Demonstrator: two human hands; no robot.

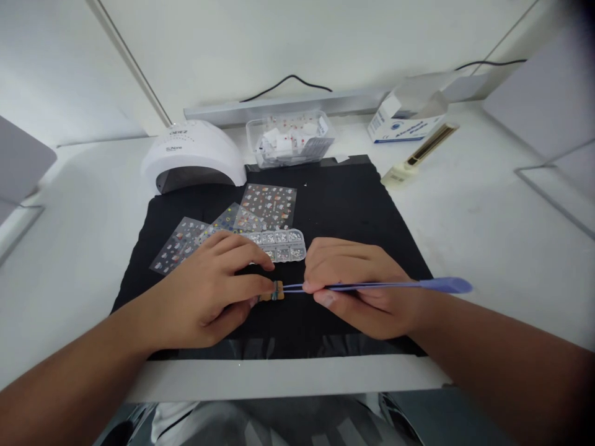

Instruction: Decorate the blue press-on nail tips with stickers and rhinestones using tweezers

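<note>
My left hand [211,291] is closed in a pinch on a small orange-brown piece with dark markings [278,290], just over the black mat [334,210]. Its left end is hidden by my fingertips, and I cannot make out its exact kind. Blue-violet tweezers [400,285] lie level in my right hand [362,272], gripped between thumb and fingers. Their two thin tips point left and reach the piece's right edge; whether they pinch it is too small to tell. Just behind both hands sits a clear compartment case [296,243] with tiny shiny bits in its cells.
Transparent sticker sheets [269,204] overlap behind my left hand. A white nail lamp [193,152] stands at the back left. Behind the mat are a clear tub [292,142] with packets, an opened alcohol-pad box [404,121] and a long cream-coloured item [418,155].
</note>
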